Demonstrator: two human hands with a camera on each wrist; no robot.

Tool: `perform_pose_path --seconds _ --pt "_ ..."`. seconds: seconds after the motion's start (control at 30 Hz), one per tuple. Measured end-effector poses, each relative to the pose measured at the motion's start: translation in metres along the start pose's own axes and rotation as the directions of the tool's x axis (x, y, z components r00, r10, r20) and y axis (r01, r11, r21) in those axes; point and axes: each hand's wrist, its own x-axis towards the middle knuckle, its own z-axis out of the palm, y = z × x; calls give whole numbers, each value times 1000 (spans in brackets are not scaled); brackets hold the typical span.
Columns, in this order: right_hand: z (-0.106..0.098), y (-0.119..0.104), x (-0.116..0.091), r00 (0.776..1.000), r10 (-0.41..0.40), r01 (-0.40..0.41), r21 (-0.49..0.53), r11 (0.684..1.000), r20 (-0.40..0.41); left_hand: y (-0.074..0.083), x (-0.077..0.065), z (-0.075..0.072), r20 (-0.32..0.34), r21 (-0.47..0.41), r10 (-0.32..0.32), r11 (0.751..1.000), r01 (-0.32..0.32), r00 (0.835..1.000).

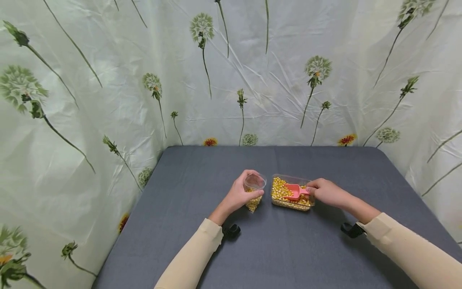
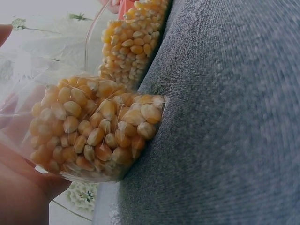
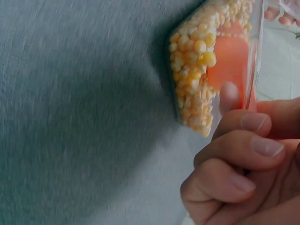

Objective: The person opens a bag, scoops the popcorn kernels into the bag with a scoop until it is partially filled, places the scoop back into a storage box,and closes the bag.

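Note:
My left hand (image 1: 236,194) grips a clear plastic bag (image 1: 254,204) around its sides, with thumb and fingers on opposite sides. The bag's round mouth is spread open at the top. In the left wrist view, yellow corn kernels (image 2: 93,126) fill its lower part, and its bottom corner meets the cloth. Just to the right stands a clear rectangular box (image 1: 293,207) of corn kernels. My right hand (image 1: 329,194) pinches the handle of a pink scoop (image 1: 295,191) at the box's right end. The scoop's head lies among the kernels, partly hidden by the box wall in the right wrist view.
A dark grey cloth covers the table (image 1: 249,257). Behind and beside it hangs a pale curtain (image 1: 231,72) printed with dandelions. Black wrist-worn devices show below the left sleeve (image 1: 193,257) and the right sleeve (image 1: 404,245).

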Motion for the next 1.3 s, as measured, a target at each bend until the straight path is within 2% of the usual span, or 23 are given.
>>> perform_pose_path --seconds 0.17,0.4,0.63,0.83,1.07,1.3 --pt "-4 7 0 1000 -13 13 17 1000 -8 1 1 -1 5 -1 12 1000 -12 1000" --pt "-8 17 -1 999 -47 47 74 996 3 0 0 1 10 -5 -34 999 34 999" --pt "-17 33 -3 997 -81 81 101 992 -11 1 1 1 10 -29 -29 999 29 1000" --pt "-24 39 -9 998 -68 66 152 986 5 4 1 0 7 -13 -23 1000 24 1000" --pt "-24 45 -16 998 -19 3 269 963 58 4 0 0 4 -9 -19 1000 19 1000" --pt "-21 47 -22 997 -46 17 381 924 68 7 0 0 18 -23 -27 999 27 999"
